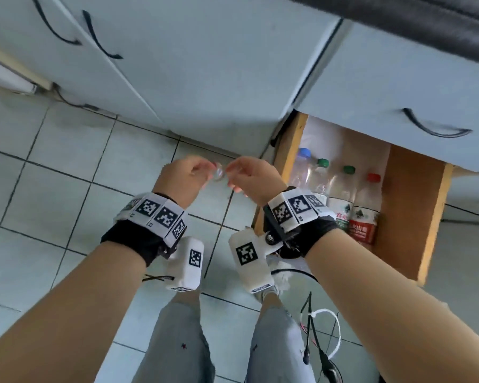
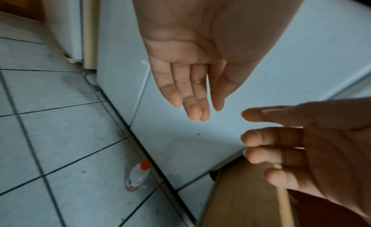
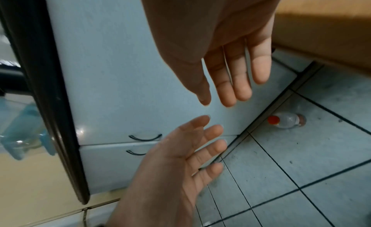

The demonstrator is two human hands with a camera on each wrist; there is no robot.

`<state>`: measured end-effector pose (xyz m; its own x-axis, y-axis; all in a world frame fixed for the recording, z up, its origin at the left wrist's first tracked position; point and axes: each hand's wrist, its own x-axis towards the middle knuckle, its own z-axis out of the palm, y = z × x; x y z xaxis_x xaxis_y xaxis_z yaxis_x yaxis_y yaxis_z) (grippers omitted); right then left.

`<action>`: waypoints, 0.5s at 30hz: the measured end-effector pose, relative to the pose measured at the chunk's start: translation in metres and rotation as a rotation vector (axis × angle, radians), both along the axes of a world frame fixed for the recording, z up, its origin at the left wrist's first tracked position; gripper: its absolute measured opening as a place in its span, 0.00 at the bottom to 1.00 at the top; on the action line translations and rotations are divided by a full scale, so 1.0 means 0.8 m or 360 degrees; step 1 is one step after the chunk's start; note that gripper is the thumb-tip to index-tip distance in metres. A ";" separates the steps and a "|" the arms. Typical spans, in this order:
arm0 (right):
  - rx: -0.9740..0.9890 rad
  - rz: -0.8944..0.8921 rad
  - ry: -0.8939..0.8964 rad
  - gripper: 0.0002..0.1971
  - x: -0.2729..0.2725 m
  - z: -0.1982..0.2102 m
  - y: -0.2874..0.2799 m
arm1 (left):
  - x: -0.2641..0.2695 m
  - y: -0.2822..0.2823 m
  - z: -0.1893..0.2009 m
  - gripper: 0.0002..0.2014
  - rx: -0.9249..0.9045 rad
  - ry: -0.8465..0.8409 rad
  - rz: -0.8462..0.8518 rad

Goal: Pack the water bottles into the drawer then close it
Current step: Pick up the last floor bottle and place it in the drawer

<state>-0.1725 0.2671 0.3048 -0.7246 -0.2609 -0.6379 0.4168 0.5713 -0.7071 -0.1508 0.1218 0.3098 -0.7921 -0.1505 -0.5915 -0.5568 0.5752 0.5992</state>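
Observation:
A clear water bottle point(image 1: 219, 175) with an orange-red cap point(image 2: 145, 164) stands on the tiled floor close to the cabinet base. My left hand point(image 1: 197, 172) and right hand point(image 1: 241, 172) hover above it on either side, palms facing. In both wrist views the fingers point(image 2: 195, 103) point(image 3: 234, 81) are straight and hold nothing, well clear of the bottle point(image 3: 287, 120). To the right, the wooden drawer point(image 1: 432, 217) is pulled out. Several bottles lie in it side by side, with a blue cap point(image 1: 304, 153), green caps point(image 1: 349, 169) and a red cap point(image 1: 374, 177).
Pale cabinet doors point(image 1: 177, 64) with black handles stand behind the bottle. A closed drawer front point(image 1: 385, 92) overhangs the open drawer. Cables point(image 1: 318, 341) lie on the floor at lower right, beside my legs in jeans point(image 1: 177, 341). A dark countertop edge point(image 1: 426, 17) runs above.

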 end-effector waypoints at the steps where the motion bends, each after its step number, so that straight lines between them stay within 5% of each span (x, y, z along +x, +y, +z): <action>1: 0.0007 -0.0003 -0.0027 0.12 -0.002 -0.008 -0.025 | 0.001 -0.028 -0.005 0.09 0.0004 -0.0030 0.0012; 10: 0.0381 -0.0142 -0.0379 0.17 0.005 -0.208 -0.173 | 0.024 -0.225 -0.137 0.08 0.0046 -0.0266 0.0187; 15: 0.0692 -0.0215 -0.0176 0.26 -0.029 -0.328 -0.176 | 0.036 -0.253 -0.252 0.10 0.0044 -0.0329 0.0107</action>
